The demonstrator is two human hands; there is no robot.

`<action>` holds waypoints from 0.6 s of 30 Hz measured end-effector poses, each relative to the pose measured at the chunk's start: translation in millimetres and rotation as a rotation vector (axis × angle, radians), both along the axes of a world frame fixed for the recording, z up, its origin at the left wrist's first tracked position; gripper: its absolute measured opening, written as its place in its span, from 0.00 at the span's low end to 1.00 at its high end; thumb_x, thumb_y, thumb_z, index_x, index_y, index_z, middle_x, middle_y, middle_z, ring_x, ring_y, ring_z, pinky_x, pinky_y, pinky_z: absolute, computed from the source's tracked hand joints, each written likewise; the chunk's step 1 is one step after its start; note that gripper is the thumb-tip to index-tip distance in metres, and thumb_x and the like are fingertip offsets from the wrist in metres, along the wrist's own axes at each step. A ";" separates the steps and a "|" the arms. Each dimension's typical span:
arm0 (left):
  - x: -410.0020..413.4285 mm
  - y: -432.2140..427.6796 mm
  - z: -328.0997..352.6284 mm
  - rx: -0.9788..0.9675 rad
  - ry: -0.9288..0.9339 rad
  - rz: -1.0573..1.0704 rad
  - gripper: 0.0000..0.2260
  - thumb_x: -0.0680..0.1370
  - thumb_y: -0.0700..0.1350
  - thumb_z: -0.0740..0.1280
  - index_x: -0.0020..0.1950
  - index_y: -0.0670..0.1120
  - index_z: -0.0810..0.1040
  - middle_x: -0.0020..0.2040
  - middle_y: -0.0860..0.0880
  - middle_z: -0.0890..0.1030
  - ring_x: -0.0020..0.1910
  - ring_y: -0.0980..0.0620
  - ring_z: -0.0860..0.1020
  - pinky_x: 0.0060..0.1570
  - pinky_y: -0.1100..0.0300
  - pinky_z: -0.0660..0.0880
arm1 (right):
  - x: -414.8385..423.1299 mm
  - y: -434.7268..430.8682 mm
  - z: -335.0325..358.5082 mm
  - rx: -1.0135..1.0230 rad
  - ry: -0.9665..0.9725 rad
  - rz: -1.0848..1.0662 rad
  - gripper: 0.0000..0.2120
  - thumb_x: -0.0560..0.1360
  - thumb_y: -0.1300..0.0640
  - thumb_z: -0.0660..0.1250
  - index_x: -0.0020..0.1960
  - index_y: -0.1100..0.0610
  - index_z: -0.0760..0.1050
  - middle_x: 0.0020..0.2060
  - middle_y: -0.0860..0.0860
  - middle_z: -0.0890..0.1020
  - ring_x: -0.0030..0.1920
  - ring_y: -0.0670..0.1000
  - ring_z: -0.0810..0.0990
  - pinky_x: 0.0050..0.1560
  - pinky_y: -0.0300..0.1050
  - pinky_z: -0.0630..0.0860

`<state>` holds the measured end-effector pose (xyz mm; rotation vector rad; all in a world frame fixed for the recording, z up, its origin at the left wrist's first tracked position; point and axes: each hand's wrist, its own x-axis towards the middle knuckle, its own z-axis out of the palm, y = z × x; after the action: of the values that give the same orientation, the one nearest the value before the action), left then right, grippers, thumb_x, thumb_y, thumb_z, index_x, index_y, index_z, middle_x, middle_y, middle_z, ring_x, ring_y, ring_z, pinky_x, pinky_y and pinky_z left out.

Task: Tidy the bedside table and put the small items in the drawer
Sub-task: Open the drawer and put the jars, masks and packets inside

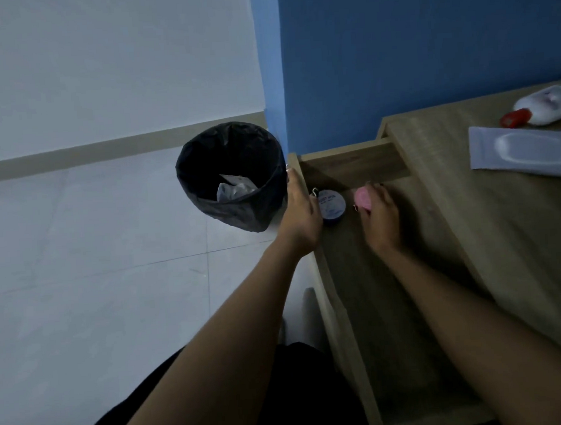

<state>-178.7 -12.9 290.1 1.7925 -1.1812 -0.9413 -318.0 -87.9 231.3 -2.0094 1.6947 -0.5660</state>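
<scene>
The wooden drawer (386,304) of the bedside table (489,212) stands pulled out. My left hand (300,214) grips the drawer's front edge near its far corner. Inside the drawer, my right hand (381,216) is closed around a small pink item (363,198) low over the drawer floor. A round blue tin (331,206) with a small metal clip (314,192) beside it lies in the drawer between my hands. On the table top lie a flat white wipes pack (525,149) and a white bottle with a red cap (542,111).
A bin lined with a black bag (231,176) holding some crumpled wrappers stands on the tiled floor left of the drawer. A blue wall rises behind the table. My dark-clothed lap is at the bottom.
</scene>
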 end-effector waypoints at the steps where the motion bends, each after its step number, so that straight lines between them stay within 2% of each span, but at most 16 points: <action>1: 0.2 -0.4 0.2 -0.006 0.001 -0.004 0.30 0.83 0.43 0.51 0.76 0.44 0.33 0.79 0.46 0.39 0.78 0.49 0.45 0.78 0.53 0.48 | 0.6 -3.1 -7.9 0.009 0.003 0.024 0.24 0.77 0.63 0.62 0.72 0.60 0.63 0.73 0.59 0.64 0.73 0.59 0.62 0.73 0.53 0.59; 3: 0.6 0.1 0.0 -0.015 -0.004 -0.008 0.30 0.83 0.42 0.51 0.76 0.44 0.33 0.79 0.46 0.38 0.78 0.49 0.45 0.78 0.53 0.48 | 2.6 -3.4 -19.3 0.017 0.029 0.113 0.20 0.78 0.61 0.59 0.70 0.60 0.67 0.70 0.60 0.67 0.71 0.60 0.64 0.72 0.53 0.60; 6: 1.2 1.2 -2.1 -0.019 -0.003 -0.013 0.30 0.83 0.43 0.51 0.76 0.45 0.32 0.79 0.46 0.38 0.78 0.49 0.45 0.78 0.52 0.48 | 9.8 -1.0 -33.6 0.017 -0.020 0.069 0.19 0.79 0.55 0.57 0.69 0.55 0.68 0.69 0.57 0.70 0.69 0.57 0.67 0.71 0.56 0.62; 9: 2.1 1.8 -4.2 -0.023 -0.010 -0.008 0.30 0.83 0.44 0.51 0.75 0.45 0.31 0.79 0.47 0.37 0.78 0.49 0.44 0.78 0.52 0.47 | 15.4 0.0 -42.0 0.030 0.012 0.068 0.24 0.79 0.62 0.59 0.74 0.59 0.61 0.73 0.59 0.63 0.73 0.58 0.61 0.74 0.54 0.55; 15: 3.4 3.5 -6.8 -0.017 0.004 0.000 0.30 0.83 0.43 0.51 0.76 0.45 0.32 0.79 0.47 0.38 0.78 0.49 0.44 0.78 0.53 0.47 | 15.0 0.4 -50.2 0.036 0.085 0.094 0.27 0.79 0.60 0.59 0.76 0.57 0.55 0.76 0.59 0.56 0.76 0.59 0.53 0.75 0.57 0.50; 18: 4.9 4.2 -6.8 -0.023 0.000 0.008 0.30 0.83 0.43 0.51 0.76 0.45 0.32 0.79 0.47 0.38 0.78 0.50 0.43 0.77 0.56 0.46 | 18.5 1.2 -38.3 0.072 0.052 0.106 0.28 0.79 0.60 0.58 0.77 0.58 0.51 0.77 0.59 0.53 0.76 0.58 0.53 0.74 0.54 0.52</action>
<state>-173.8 -8.7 283.4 1.7776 -1.1792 -0.9191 -299.5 -86.8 193.0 -2.0649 1.6037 -0.4140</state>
